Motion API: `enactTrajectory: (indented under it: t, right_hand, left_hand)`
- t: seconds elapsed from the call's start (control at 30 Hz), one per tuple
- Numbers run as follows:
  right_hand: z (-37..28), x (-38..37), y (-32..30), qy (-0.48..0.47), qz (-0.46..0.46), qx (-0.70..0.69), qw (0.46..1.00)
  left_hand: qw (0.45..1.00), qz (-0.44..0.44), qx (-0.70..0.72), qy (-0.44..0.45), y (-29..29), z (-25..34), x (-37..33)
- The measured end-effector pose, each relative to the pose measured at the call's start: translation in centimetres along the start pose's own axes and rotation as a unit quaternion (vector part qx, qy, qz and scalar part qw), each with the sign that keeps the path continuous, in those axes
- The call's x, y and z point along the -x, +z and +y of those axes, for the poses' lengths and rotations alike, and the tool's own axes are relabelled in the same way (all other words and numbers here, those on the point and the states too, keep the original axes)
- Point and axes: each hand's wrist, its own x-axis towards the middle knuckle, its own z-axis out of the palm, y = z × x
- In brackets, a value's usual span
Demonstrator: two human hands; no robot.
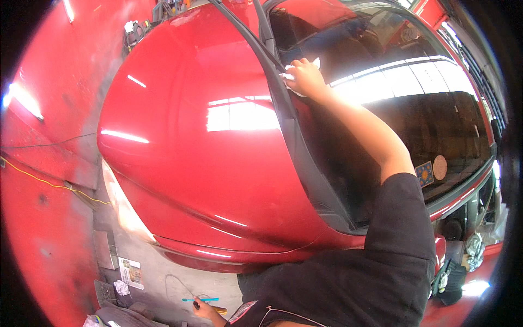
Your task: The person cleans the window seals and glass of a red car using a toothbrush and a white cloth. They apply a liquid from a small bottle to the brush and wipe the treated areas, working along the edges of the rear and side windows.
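Note:
My right hand [306, 78] is closed round a crumpled white wipe [294, 82], paper or cloth. It presses at the lower edge of the windshield [348, 125], beside the black wiper [256, 41] and the dark cowl trim [308, 158]. The red hood [180, 174] of the car spreads to the left of that arm. Low in the picture, my left hand [206, 312] is wrapped round a tool with a dark and yellow handle [220, 310]. A thin turquoise stick [210, 299] crosses just above those fingers; whether they hold it too is unclear.
A headlight [122, 201] sits at the hood's front corner. A yellow cord [49, 182] runs along the red wall at left. On the floor are a printed sheet [131, 273] and crumpled white paper [121, 288]. Two stickers, one square [424, 174], one round [439, 168], are on the glass.

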Motion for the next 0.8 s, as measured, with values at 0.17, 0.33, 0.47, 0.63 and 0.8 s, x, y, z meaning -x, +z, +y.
enactTrajectory:
  t: [0.17, 0.33, 0.47, 0.63, 0.8]
  right_hand:
    - [-0.5, 2.7, -3.2, -0.065, -0.056, -0.07, 0.994]
    - [-0.4, 2.2, -3.7, -0.019, -0.096, -0.069, 0.993]
    - [0.8, -0.7, -1.9, 0.044, -0.062, -0.045, 0.996]
    - [2.6, -4.7, 1.0, 0.099, -0.072, -0.016, 0.992]
    - [4.4, -8.4, 3.5, 0.119, -0.07, 0.016, 0.99]
  left_hand:
    - [1.0, -0.012, 0.0, -0.008, 1.3, 2.8, -1.0]
    - [0.998, -0.026, 0.046, 0.019, 2.3, 5.0, -2.6]
    - [0.997, -0.028, 0.078, 0.0, 2.1, 4.6, -5.1]
    - [0.978, 0.028, -0.024, 0.206, -0.3, 1.4, -4.6]
    - [0.99, 0.001, -0.047, -0.133, -0.6, 1.1, -3.8]
